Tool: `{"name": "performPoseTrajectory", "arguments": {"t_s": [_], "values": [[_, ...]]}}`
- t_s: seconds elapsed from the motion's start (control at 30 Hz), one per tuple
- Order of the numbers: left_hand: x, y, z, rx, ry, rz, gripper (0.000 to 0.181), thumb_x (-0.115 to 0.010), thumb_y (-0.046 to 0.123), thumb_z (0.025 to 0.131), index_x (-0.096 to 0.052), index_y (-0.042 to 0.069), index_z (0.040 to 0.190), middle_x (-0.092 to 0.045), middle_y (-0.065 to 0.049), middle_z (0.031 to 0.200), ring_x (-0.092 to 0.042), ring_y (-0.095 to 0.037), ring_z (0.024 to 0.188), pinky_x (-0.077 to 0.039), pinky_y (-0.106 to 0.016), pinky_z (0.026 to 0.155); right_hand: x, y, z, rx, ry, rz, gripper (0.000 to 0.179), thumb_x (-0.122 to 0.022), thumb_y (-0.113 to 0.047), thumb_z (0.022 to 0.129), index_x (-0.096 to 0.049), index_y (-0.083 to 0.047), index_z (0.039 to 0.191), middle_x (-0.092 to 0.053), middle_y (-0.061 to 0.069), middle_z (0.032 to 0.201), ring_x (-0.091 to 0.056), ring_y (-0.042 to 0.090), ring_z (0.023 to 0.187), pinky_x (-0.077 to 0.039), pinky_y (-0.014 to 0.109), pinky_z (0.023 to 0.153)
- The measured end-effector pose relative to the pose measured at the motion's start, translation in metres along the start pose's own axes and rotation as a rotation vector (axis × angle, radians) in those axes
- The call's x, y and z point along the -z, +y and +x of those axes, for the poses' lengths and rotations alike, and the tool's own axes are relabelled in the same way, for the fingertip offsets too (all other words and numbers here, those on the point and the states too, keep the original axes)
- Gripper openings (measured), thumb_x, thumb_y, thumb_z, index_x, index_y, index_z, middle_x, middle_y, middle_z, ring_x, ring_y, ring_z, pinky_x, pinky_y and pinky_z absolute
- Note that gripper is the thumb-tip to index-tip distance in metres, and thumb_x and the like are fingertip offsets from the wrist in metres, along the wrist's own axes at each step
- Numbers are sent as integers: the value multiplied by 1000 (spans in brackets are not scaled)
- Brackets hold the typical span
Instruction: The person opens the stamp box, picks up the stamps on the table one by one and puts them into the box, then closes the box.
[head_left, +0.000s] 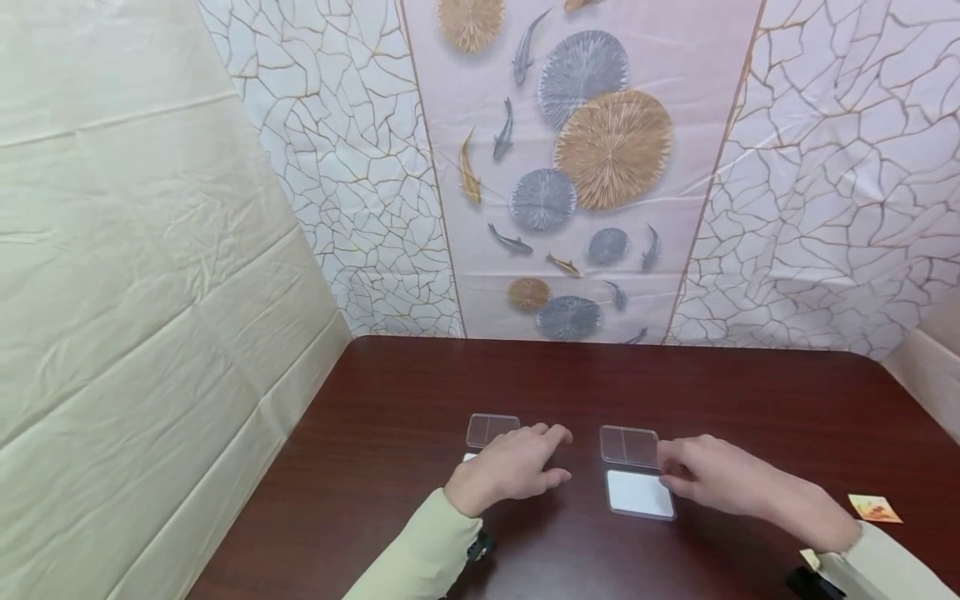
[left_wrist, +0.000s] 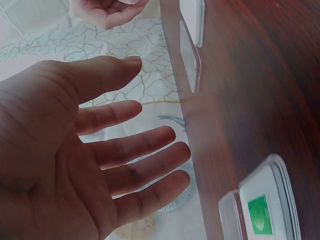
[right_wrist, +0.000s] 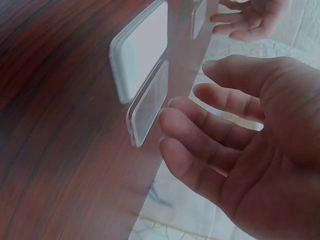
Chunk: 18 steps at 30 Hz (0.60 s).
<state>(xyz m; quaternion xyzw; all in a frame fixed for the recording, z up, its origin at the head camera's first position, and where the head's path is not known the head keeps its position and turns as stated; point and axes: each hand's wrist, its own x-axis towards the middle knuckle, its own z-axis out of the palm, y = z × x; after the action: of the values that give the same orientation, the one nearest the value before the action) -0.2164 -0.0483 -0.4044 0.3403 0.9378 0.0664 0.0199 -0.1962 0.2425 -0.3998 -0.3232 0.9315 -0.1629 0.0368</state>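
Along the far side hangs a patterned cloth [head_left: 611, 171], its pale middle strip printed with fish and round grey and gold shapes, flanked by gold crackle lines. At the left is a plain cream cloth [head_left: 157, 275]. Before them spreads the dark red-brown surface [head_left: 420, 379], wood-grained and glossy.

From the near side reach two pale sleeves, the left sleeve [head_left: 416, 550] and the right sleeve [head_left: 892, 567]. Both hands hold nothing. The left hand [head_left: 513, 467] has its fingers spread and nearly straight, hiding much of the left case from above. The right hand [head_left: 712, 471] is loosely bent, fingers and thumb apart, just beside the right edge of the right case; whether a fingertip touches it I cannot tell.

The right case lies right of centre: a white half [head_left: 640, 493] near, a clear half [head_left: 628, 447] far. The left case is laid out alike, its clear panel [head_left: 491, 429] far and its white panel [left_wrist: 265, 182] near, bearing a small green picture [left_wrist: 260, 215]. Well to the right lies a small orange-yellow card [head_left: 875, 508].
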Motion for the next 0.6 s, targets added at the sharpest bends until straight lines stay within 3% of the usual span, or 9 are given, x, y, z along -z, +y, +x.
{"name": "performPoseTrajectory", "arguments": {"t_s": [0.23, 0.6], "values": [[-3, 10, 10, -12, -19, -11, 43, -63, 43, 93, -53, 24, 130, -64, 4, 115, -66, -14, 100, -54, -31, 75, 2, 13, -18, -6, 1, -36, 20, -73, -17, 85, -56, -26, 83, -45, -19, 68, -40, -6, 61, -36, 20, 54], [-13, 21, 18, -26, -51, 20, 41, -64, 46, 92, -54, 28, 128, -63, 7, 111, -65, -12, 98, -51, -26, 72, 8, 35, -45, -82, -142, -49, 23, -77, -19, 81, -56, -23, 88, -53, -11, 79, -42, -2, 66, -37, 23, 56]]}}
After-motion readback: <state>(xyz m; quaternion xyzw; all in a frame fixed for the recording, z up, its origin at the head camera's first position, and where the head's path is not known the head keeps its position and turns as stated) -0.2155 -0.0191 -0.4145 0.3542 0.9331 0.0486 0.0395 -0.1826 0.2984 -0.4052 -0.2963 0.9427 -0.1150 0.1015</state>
